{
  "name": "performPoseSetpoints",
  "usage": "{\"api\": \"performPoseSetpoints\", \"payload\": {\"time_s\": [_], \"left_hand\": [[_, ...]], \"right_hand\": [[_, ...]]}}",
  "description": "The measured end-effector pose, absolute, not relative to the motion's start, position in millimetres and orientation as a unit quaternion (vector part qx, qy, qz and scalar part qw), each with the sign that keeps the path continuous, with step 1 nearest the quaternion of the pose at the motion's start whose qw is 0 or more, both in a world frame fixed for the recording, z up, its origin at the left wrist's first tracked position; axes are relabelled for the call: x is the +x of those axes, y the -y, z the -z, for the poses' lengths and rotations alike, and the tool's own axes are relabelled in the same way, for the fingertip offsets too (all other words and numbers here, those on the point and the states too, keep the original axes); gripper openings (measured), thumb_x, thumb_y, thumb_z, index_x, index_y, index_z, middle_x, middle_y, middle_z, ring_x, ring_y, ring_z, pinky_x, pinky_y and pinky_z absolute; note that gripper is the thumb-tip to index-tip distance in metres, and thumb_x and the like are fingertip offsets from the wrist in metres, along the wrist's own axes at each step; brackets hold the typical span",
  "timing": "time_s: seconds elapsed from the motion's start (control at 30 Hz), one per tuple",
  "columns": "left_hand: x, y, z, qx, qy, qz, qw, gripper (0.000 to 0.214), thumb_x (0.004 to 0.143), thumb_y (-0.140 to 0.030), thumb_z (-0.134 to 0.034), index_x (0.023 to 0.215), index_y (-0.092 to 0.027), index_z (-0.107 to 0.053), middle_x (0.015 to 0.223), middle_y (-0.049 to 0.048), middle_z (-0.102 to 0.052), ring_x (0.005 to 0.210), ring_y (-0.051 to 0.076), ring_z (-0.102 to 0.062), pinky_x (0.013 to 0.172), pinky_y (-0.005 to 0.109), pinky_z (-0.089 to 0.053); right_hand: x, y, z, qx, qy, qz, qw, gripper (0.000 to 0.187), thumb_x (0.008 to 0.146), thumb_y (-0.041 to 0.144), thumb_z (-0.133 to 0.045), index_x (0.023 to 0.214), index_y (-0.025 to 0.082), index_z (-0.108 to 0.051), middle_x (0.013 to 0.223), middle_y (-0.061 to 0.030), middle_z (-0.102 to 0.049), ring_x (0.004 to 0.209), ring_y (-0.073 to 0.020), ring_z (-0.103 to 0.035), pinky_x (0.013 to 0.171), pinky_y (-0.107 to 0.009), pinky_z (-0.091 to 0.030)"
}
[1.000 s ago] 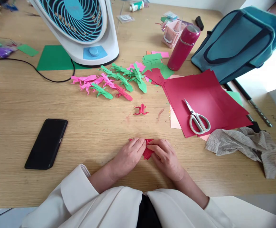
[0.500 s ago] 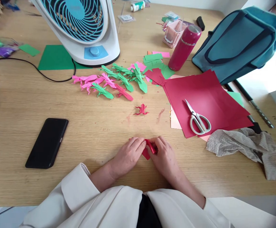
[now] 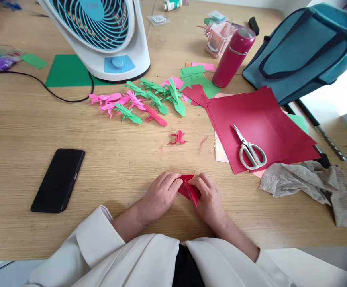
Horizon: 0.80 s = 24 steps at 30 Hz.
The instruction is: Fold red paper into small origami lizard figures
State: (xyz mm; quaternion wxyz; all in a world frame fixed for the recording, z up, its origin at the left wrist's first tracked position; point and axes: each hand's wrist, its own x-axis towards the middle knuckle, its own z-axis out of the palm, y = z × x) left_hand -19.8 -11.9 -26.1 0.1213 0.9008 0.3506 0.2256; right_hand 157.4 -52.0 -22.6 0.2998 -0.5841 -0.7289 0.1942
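In the head view, we see the red paper (image 3: 195, 194) low in the middle of the bench (image 3: 116, 143), between our two hands, and we judge it partly folded. Our left hand (image 3: 161, 193) is bunched closed over the paper's left part, holding it (how the thumb sits underneath, we cannot tell). Our right hand (image 3: 210, 197) is nearly closed, fingers and thumb pinching the right-hand flap, which stands raised. That flap has not been pressed flat, and the piece has no limbs or final shape, so we reckon several folds are left on it. Beyond it, the small red figure (image 3: 178, 137) sits by itself with legs formed, seemingly finished. Farther off, the green figures (image 3: 176, 103) and pink figures (image 3: 110, 98) lie grouped, also looking complete. The scissors (image 3: 249, 151) rest on uncut-looking red sheets (image 3: 269, 123), off to our right.
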Motion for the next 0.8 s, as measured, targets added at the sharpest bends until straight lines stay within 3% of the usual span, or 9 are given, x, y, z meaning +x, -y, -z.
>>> {"api": "performPoseSetpoints", "payload": {"time_s": [0.2, 0.4, 0.8], "left_hand": [[-20.2, 11.8, 28.0, 0.913, -0.337, -0.215, 0.086, 0.019, 0.095, -0.012, -0.048, 0.104, -0.012, -0.064, 0.107, 0.0091, -0.067, 0.097, 0.019, -0.062, 0.089, 0.035, -0.053], [-21.3, 11.3, 29.4, 0.925, -0.322, -0.188, 0.078, 0.025, 0.097, -0.015, -0.046, 0.116, -0.012, -0.062, 0.112, 0.0096, -0.067, 0.099, 0.019, -0.06, 0.09, 0.035, -0.052], [-20.8, 11.3, 25.9, 0.937, -0.308, -0.151, 0.064, 0.03, 0.099, -0.014, -0.04, 0.123, -0.011, -0.058, 0.115, 0.0098, -0.066, 0.101, 0.019, -0.059, 0.09, 0.035, -0.049]], "right_hand": [[160.0, 47.7, 24.6, -0.625, 0.714, -0.172, 0.265, 0.008, 0.091, 0.015, -0.056, 0.094, 0.02, -0.062, 0.086, -0.005, -0.063, 0.082, -0.0205, -0.058, 0.075, -0.035, -0.042], [159.2, 44.2, 22.1, -0.65, 0.691, -0.184, 0.26, 0.01, 0.09, 0.016, -0.056, 0.082, 0.021, -0.059, 0.08, -0.0043, -0.06, 0.075, -0.0194, -0.056, 0.069, -0.033, -0.042], [163.5, 48.1, 23.4, -0.627, 0.729, -0.147, 0.231, 0.014, 0.093, 0.013, -0.051, 0.083, 0.021, -0.058, 0.083, -0.0053, -0.056, 0.076, -0.0191, -0.052, 0.07, -0.032, -0.044]]}}
